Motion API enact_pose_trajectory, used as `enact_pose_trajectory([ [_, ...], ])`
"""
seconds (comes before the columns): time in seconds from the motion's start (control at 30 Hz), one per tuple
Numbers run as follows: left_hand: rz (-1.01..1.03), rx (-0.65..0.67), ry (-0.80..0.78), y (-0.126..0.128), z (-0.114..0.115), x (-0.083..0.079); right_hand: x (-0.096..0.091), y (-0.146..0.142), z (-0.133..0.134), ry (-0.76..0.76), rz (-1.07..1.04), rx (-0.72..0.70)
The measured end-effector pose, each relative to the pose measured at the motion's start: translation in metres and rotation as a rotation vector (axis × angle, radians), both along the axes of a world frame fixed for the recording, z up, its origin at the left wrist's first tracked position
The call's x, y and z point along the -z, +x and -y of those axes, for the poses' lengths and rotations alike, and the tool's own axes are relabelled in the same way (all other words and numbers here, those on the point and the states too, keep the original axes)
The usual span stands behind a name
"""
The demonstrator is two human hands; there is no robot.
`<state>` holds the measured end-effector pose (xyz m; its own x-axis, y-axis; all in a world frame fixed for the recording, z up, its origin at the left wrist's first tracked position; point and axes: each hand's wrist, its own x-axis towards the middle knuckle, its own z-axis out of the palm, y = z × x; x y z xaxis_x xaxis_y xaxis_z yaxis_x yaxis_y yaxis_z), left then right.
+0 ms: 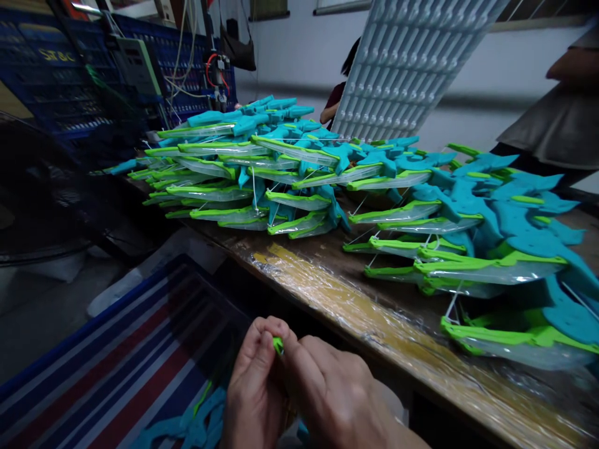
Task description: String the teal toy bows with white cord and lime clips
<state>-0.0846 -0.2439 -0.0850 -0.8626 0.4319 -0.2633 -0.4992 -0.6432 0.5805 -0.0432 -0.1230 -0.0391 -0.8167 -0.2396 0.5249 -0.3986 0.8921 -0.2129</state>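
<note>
Left hand (255, 377) and right hand (334, 386) both pinch a small lime-green plastic piece (278, 345); scant grip area, so it could slip and drop beside the counter (322, 293).

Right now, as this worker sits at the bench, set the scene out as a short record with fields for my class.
Left hand: fingers closed around a small lime-green plastic piece
Right hand: pressed against the left, at the same piece
Beside the hands: turquoise plastic parts on a blue, red and white striped sheet
Workbench edge: wrapped in shiny clear film
On the workbench: stacked turquoise-and-lime parts with white strings
Behind: grey ribbed panel
Left background: blue crates
</note>
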Motion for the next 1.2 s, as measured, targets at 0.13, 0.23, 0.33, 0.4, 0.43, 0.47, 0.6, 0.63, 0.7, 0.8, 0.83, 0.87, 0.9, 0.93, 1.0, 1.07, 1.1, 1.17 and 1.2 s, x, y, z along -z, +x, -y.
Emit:
enact_pose_trajectory([
  [0.13,0.074,-0.013,-0.062,0.002,-0.004,-0.006,0.013,0.0,-0.001,0.051,-0.061,-0.01],
  [0.23,0.107,-0.022,-0.103,0.003,-0.008,-0.012,0.023,-0.002,-0.001,0.096,-0.098,-0.007],
  [0.33,0.078,-0.032,-0.118,0.003,-0.011,-0.01,0.03,-0.007,0.0,0.092,-0.166,0.02],
  [0.4,0.047,-0.005,-0.116,0.003,-0.012,-0.003,0.032,-0.009,0.0,0.104,-0.143,0.058],
  [0.43,0.037,0.018,-0.111,0.003,-0.012,0.001,0.032,-0.01,-0.001,0.126,-0.114,0.074],
  [0.47,0.034,0.042,-0.103,0.003,-0.012,0.006,0.032,-0.011,-0.002,0.161,-0.08,0.081],
  [0.6,0.043,0.053,-0.092,0.003,-0.013,0.016,0.03,-0.011,-0.005,0.168,-0.007,0.05],
  [0.63,0.044,0.05,-0.1,0.003,-0.013,0.016,0.03,-0.01,-0.005,0.115,0.012,0.04],
  [0.7,0.04,0.038,-0.13,0.003,-0.013,0.015,0.029,-0.01,-0.004,-0.032,0.058,0.033],
  [0.8,0.039,0.02,-0.177,0.003,-0.012,0.012,0.027,-0.008,-0.003,-0.197,0.115,0.024],
  [0.83,0.046,0.014,-0.185,0.003,-0.011,0.011,0.026,-0.007,-0.004,-0.211,0.118,0.019],
  [0.87,0.06,0.01,-0.192,0.003,-0.011,0.011,0.025,-0.007,-0.005,-0.197,0.118,0.011],
  [0.9,0.075,0.008,-0.196,0.003,-0.012,0.012,0.025,-0.006,-0.006,-0.161,0.115,0.0],
  [0.93,0.088,0.006,-0.201,0.003,-0.012,0.013,0.025,-0.005,-0.007,-0.11,0.112,-0.014],
  [1.0,0.098,0.002,-0.213,0.003,-0.014,0.015,0.028,-0.006,-0.008,-0.007,0.09,-0.013],
  [1.07,0.086,0.008,-0.216,0.003,-0.017,0.018,0.033,-0.009,-0.008,0.067,0.047,0.046],
  [1.1,0.085,0.009,-0.216,0.003,-0.019,0.019,0.036,-0.011,-0.007,0.097,0.018,0.093],
  [1.17,0.097,0.011,-0.216,0.003,-0.022,0.021,0.042,-0.014,-0.006,0.148,-0.039,0.181],
  [1.2,0.103,0.007,-0.219,0.003,-0.023,0.022,0.043,-0.016,-0.007,0.171,-0.058,0.196],
])
